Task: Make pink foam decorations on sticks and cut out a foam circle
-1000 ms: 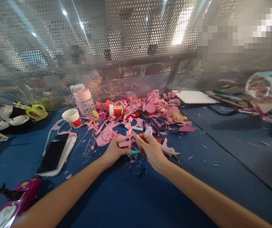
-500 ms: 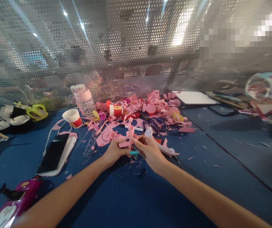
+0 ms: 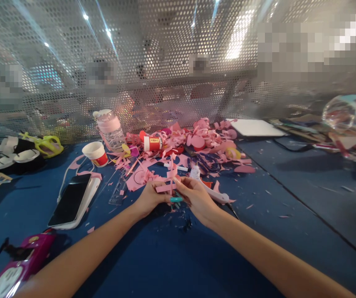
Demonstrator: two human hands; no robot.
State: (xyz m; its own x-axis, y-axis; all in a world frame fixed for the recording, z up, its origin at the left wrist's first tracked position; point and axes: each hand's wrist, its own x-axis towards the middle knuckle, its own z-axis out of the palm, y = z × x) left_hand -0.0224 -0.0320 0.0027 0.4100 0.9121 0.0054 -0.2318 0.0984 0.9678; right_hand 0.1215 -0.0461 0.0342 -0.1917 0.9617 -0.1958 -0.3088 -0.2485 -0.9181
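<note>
At the middle of the table, my left hand is closed on a curled pink paper strip, whose flat end sticks out over the fingers. My right hand pinches the same strip from the other side with thumb and fingertips. A short teal piece shows between the two hands; its kind and which hand bears it I cannot tell. Just beyond my right hand lies a white glue gun with an orange trigger. A heap of pink paper scraps and dark-handled scissors lie past the hands.
To the left are a phone, a clear ruler, paper cups and a clear bottle. A purple device sits by my left forearm. Behind stands a perforated metal screen; a white tablet-like slab lies back right.
The curled top of the pink strip has shifted slightly to the right. Both hands keep nearly the same place and grip.
</note>
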